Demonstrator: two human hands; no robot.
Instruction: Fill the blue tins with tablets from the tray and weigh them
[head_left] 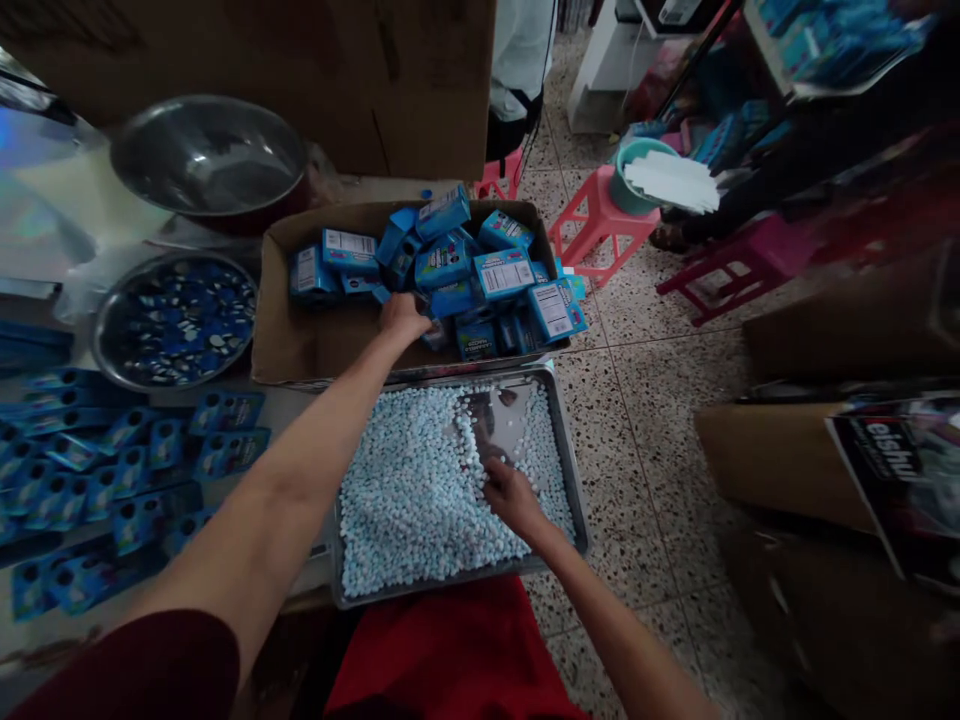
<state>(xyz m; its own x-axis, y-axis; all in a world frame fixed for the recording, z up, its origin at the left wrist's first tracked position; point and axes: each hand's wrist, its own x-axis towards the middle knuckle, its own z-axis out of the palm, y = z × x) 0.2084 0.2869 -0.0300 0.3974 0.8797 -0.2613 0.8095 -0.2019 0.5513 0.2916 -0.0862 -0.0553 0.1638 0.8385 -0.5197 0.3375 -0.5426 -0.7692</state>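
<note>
My left hand point(405, 317) reaches into an open cardboard box point(322, 345), its fingers curled at a small blue carton point(436, 336) and partly hidden. Around it lie several printed blue cartons point(504, 274), piled at odd angles toward the box's right side. My right hand point(514, 495) is low over a metal tray point(574, 480), with closed fingers among small pale blue and white pellets point(412, 480). What those fingers hold, if anything, cannot be made out. Part of the tray's shiny bottom shows just beyond this hand.
Left of the box, a metal bowl point(101, 340) holds small blue and white pieces, behind it a larger steel bowl point(210, 150). Blue cartons with round holes point(135, 470) cover the left table. Pink stools point(600, 225) stand on the speckled floor, one bearing a green basin point(637, 185).
</note>
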